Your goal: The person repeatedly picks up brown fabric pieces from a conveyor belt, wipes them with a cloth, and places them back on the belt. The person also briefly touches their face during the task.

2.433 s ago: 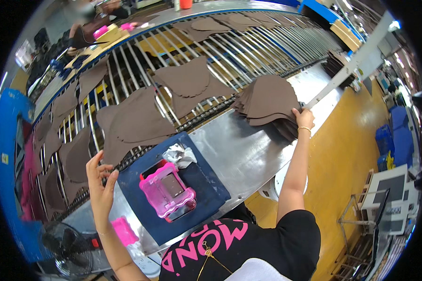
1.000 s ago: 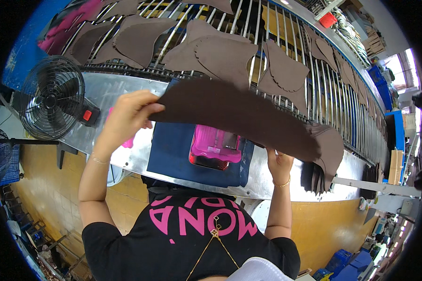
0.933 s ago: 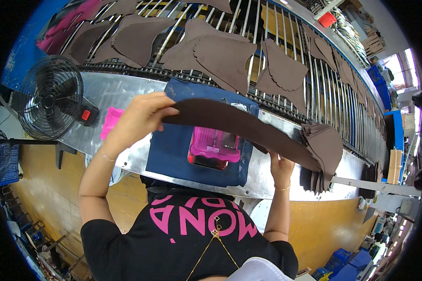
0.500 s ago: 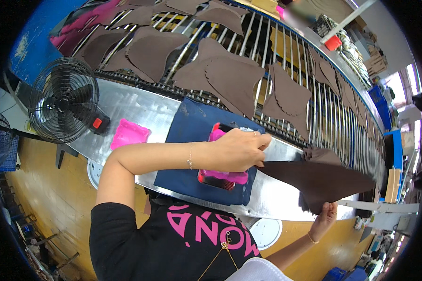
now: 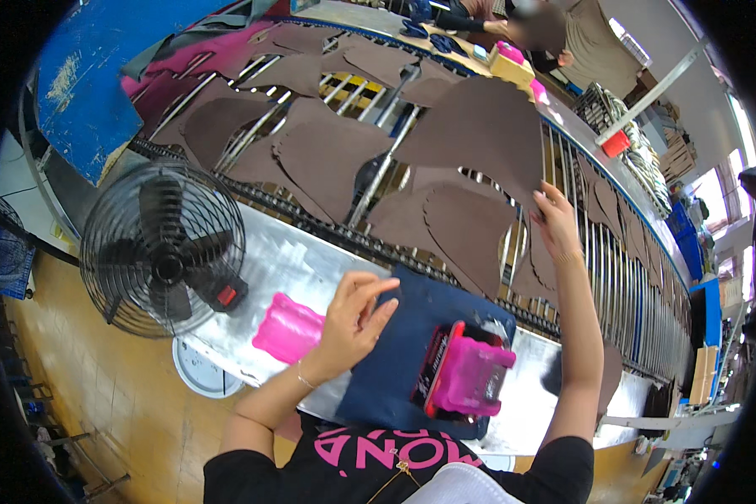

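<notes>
My right hand [image 5: 554, 223] is reaching over the rods, its fingers pinching the right edge of a large dark brown fabric piece [image 5: 479, 126]. That piece hangs over the conveyor, above other brown pieces. Lower left, my left hand [image 5: 353, 323] hovers over the bench, fingers loosely bent and thumb apart, with nothing in it. Close to it lies a pink wavy-edged plate [image 5: 287, 328]. A dark blue mat [image 5: 386, 361] covers part of the metal bench, and on it sits a black and red box [image 5: 433, 370] with a second pink wavy-edged piece [image 5: 475, 378] on top.
A rod conveyor [image 5: 596, 252] carries several brown pieces [image 5: 323, 160] in rows. A black caged fan [image 5: 164, 252] stands at the bench's left end, beside a blue panel [image 5: 84, 101]. Across the conveyor, a person [image 5: 487, 21] works at a table. A brown piece [image 5: 611, 374] lies at the bench's right.
The large brown piece has moved from the bench up over the conveyor in my right hand. My left hand has let go of its corner and drawn back left. The view has shifted.
</notes>
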Demonstrator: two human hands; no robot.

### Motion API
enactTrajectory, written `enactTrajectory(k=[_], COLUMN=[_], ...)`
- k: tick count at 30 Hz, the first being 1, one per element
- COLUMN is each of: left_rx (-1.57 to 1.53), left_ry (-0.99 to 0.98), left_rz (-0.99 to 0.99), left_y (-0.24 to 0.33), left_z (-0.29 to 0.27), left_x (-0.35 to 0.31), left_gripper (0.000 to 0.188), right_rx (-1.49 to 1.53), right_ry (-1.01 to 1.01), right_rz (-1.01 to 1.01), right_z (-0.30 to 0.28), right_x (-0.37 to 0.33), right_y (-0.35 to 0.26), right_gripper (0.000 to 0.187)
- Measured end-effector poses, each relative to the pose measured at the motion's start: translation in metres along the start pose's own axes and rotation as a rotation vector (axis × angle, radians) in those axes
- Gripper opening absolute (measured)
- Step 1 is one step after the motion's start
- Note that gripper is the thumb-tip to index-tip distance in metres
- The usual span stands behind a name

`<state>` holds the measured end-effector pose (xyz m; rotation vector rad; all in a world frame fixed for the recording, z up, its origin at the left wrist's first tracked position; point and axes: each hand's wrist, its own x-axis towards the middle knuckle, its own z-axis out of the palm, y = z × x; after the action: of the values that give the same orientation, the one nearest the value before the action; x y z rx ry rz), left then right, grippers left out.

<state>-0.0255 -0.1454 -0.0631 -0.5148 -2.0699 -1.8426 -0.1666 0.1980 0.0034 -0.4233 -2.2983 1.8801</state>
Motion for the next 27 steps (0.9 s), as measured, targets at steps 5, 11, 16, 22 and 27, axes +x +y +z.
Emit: enactTrajectory(k=[5,11,16,22,27], left_rx=[-0.044,-0.021,-0.064,-0.02,0.042], left_ry=[0.044,0.045,0.032,0.039,0.065], left_rz=[-0.081,-0.173,-0.203,-0.208,-0.138], left_y=[-0.034,-0.043,-0.042,-0.047,-0.047], left_z=[-0.009,-0.02,-0.018,-0.012,-0.009], left_x=[0.0,-0.002,0.002,0.0,0.0], left_gripper=[0.028,0.029,0.03,0.03,0.03], right_rx=[0.049,0.019,-0.154,-0.657,-0.556], right_ry=[-0.067,0.059,0.167,0.228,-0.178], right_rz=[-0.059,-0.078,-0.002,-0.175,-0.308], right_z=[0.13,0.251,0.252,0.22,0.138], right_x=[0.172,0.277,0.324,0.291,0.189], right_y=[0.045,0.086,0.123,0.102,0.038], right_gripper=[0.04,0.03,0.032,0.041,0.033])
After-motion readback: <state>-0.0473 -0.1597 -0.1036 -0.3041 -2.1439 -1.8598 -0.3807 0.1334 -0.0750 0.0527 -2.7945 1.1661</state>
